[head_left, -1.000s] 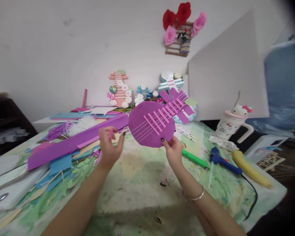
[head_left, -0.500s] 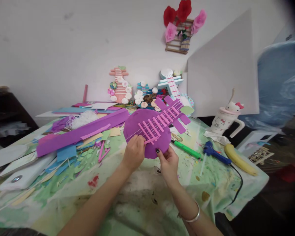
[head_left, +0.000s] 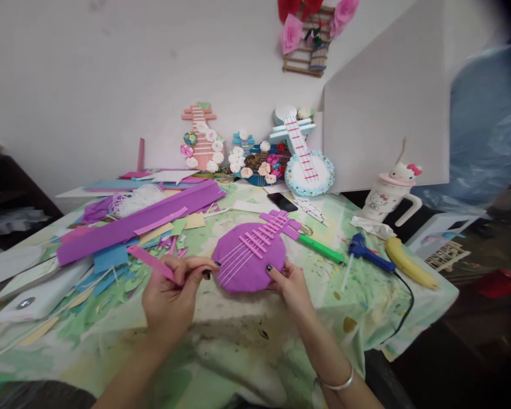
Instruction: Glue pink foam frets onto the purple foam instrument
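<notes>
A purple foam guitar (head_left: 249,255) with pink strips and white strings lies low over the table in front of me. My right hand (head_left: 290,286) grips its lower right edge between thumb and fingers. To its left, my left hand (head_left: 174,292) is closed around a loose pink foam strip (head_left: 153,263) that sticks out up and to the left. The fingertips of that hand almost touch the guitar's left rim.
Long purple foam sheets (head_left: 136,221) and paper scraps cover the left of the table. A green pen (head_left: 321,249), a blue glue gun (head_left: 366,253), a banana (head_left: 411,262) and a cat mug (head_left: 387,193) lie to the right. Finished foam guitars (head_left: 306,159) lean on the back wall.
The guitar has come down from tilted upright to nearly flat on the table. My left hand left its face, moved left and now holds a pink strip.
</notes>
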A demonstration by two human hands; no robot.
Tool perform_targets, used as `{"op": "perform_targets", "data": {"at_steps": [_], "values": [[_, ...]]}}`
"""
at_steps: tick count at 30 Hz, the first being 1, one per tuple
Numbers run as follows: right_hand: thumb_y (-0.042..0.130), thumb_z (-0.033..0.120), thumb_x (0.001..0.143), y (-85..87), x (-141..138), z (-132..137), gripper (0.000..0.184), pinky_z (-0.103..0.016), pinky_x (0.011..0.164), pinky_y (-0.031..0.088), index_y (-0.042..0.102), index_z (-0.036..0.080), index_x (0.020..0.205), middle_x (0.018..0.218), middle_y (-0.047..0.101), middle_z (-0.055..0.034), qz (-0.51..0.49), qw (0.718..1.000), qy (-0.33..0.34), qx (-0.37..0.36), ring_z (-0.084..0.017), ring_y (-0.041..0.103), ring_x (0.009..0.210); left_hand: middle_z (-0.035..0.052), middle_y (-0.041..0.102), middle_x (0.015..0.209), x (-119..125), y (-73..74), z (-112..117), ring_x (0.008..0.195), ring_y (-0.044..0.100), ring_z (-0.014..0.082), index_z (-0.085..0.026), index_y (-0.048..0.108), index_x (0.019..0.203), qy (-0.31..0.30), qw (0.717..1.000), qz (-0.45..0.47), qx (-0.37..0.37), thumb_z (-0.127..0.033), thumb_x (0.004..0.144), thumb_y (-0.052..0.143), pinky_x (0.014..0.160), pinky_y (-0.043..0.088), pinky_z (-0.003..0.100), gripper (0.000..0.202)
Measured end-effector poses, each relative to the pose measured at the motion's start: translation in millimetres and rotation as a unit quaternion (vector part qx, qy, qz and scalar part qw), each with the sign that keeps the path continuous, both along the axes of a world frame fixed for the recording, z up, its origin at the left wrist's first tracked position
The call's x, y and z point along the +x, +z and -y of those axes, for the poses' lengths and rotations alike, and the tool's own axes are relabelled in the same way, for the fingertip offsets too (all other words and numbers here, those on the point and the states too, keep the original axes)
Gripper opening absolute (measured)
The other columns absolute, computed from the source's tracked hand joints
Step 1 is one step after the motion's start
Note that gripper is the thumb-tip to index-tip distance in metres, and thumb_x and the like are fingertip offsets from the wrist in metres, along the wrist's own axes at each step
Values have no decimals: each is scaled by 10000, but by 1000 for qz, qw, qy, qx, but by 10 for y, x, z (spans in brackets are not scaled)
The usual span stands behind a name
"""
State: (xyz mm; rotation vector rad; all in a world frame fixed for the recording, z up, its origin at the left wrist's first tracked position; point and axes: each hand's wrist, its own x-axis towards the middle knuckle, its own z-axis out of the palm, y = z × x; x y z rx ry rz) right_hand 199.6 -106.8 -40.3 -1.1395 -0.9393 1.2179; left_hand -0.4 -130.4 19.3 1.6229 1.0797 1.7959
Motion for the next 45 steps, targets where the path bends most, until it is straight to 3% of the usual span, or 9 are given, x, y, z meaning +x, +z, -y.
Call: {"op": "perform_targets", "data": {"at_steps": [6, 11, 13, 16, 20, 25, 33, 41, 45], "values": [[588, 601, 716, 62, 120, 176, 463, -245, 340, 413, 576, 156, 586, 471, 628, -65, 112, 985, 109, -78, -143, 533, 336, 25, 675, 787, 13, -130, 53, 733, 645, 157, -215, 355, 658, -45, 993, -88, -70, -154, 807, 567, 700, 505, 297, 266], [622, 323, 767, 316, 410, 87, 262, -207, 416, 326, 607, 175, 552, 426, 531, 16, 303, 952, 40, 19, -83, 433, 385, -15, 532, 701, 66, -267, 46, 660, 513, 122, -220, 301, 706, -124, 989, -64, -41, -118, 840, 461, 614, 423, 259, 232], [617, 186, 755, 398, 445, -68, 78, -232, 535, 388, 693, 183, 773, 580, 603, 8, 403, 907, 18, 121, -108, 501, 518, -32, 433, 663, 91, -306, 63, 601, 417, 111, -221, 291, 711, -131, 990, -44, -19, -115, 850, 415, 555, 360, 245, 214], [582, 82, 772, 416, 375, -350, 297, -319, 764, 431, 697, 190, 1023, 867, 648, -63, 514, 822, 46, 241, -179, 564, 807, -33, 384, 679, 119, -357, 87, 609, 372, 113, -219, 302, 731, -117, 991, -57, -1, -105, 852, 398, 557, 333, 242, 192], [611, 45, 741, 307, 242, -622, 266, -378, 857, 397, 721, 159, 956, 972, 596, -111, 560, 777, 93, 272, -230, 506, 948, -26, 427, 733, 128, -420, 104, 632, 399, 108, -222, 328, 772, -103, 989, -106, -14, -104, 874, 398, 587, 361, 231, 171], [568, 3, 726, 193, 220, -717, 193, -352, 815, 394, 680, 160, 712, 851, 566, -72, 549, 783, 105, 273, -204, 499, 873, -19, 564, 725, 135, -537, 96, 692, 562, 114, -229, 316, 765, -113, 987, -88, -71, -143, 895, 427, 655, 445, 241, 191], [437, -37, 704, 187, 247, -649, 232, -326, 754, 390, 533, 174, 711, 825, 520, -69, 496, 811, 110, 290, -206, 482, 831, 31, 703, 744, 260, -657, 69, 736, 680, 178, -234, 288, 730, -95, 979, -10, -180, -198, 784, 599, 720, 506, 311, 317], [416, 143, 857, 394, 389, -375, 127, -284, 655, 389, 442, 206, 749, 721, 508, -8, 364, 878, 87, 298, -153, 483, 687, -38, 490, 710, 303, -706, 62, 622, 456, 96, -224, 320, 735, -75, 984, -3, -163, -195, 805, 519, 589, 398, 216, 213], [456, 290, 913, 489, 316, -256, 133, -272, 580, 372, 451, 213, 805, 583, 530, 32, 193, 934, 146, 264, -131, 484, 548, -52, 393, 693, 320, -773, 40, 584, 367, 88, -223, 309, 724, -54, 982, -8, -182, -199, 803, 499, 561, 353, 208, 208]]}}
